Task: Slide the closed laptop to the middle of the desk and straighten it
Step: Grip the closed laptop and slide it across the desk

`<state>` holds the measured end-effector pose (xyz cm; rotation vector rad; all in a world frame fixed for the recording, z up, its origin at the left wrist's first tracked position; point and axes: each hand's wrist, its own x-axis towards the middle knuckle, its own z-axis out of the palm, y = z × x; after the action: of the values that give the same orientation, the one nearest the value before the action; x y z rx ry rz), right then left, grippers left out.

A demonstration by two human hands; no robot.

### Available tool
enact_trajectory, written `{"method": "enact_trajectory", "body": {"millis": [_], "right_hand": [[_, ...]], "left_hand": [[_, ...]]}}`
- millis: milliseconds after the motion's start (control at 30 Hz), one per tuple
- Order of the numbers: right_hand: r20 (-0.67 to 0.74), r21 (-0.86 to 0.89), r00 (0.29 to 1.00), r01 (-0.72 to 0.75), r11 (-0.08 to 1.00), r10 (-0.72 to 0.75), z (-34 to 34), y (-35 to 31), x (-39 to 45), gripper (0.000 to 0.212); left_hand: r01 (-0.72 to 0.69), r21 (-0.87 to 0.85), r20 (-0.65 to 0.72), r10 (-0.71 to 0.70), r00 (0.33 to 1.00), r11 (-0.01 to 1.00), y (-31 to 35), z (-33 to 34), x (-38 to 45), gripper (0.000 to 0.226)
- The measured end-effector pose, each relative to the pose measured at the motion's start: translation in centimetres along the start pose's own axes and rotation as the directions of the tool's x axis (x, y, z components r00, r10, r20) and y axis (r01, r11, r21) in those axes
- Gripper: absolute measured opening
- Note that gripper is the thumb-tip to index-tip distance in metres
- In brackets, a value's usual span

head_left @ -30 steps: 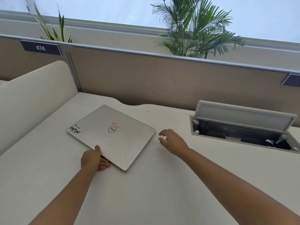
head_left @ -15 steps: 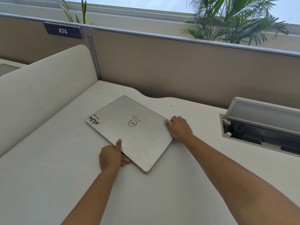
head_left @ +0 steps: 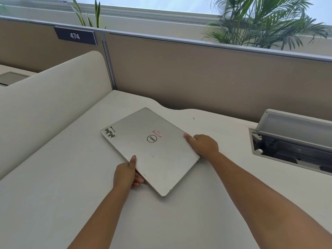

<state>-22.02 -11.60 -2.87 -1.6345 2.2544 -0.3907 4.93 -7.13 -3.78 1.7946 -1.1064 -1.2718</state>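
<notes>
A closed silver laptop (head_left: 149,150) with stickers on its lid lies skewed on the white desk (head_left: 62,186), left of the desk's middle, one corner pointing toward me. My left hand (head_left: 126,174) grips its near left edge, thumb on the lid and fingers under the edge. My right hand (head_left: 203,145) holds the right edge near the far right corner, thumb laid along the lid's rim.
A cream side divider (head_left: 45,99) bounds the desk on the left and a tan partition (head_left: 206,78) closes the back. An open cable box (head_left: 294,141) with its lid raised sits in the desk at the right. Plants stand behind the partition.
My right hand reached from the bare desk to the laptop's right edge and took hold. The left hand kept its grip. The laptop's near corner has swung slightly toward me.
</notes>
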Motion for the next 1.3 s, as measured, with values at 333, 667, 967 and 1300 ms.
{"method": "enact_trajectory", "body": {"millis": [333,667,967,1300], "right_hand": [[-0.046,0.042,0.999,0.004,0.999,-0.002,-0.2,1.6,-3.1,0.064],[-0.087,0.242,0.994,-0.036,0.970,0.059,-1.1,4.7,-9.3,0.063],[-0.128,0.289,0.984,-0.086,0.954,0.127,-1.9,8.3,-15.9,0.062],[-0.165,0.344,0.970,-0.115,0.932,0.180,-2.3,11.9,-23.0,0.061]], "left_hand": [[-0.163,0.016,-0.065,0.164,0.984,0.986,-1.0,0.3,-1.6,0.055],[-0.248,-0.022,0.024,0.249,0.968,0.968,-2.9,0.9,-6.4,0.050],[-0.241,0.028,0.076,0.238,0.968,0.970,-5.2,2.0,-11.8,0.049],[-0.236,0.058,0.132,0.227,0.965,0.970,-7.1,2.3,-18.5,0.047]]}}
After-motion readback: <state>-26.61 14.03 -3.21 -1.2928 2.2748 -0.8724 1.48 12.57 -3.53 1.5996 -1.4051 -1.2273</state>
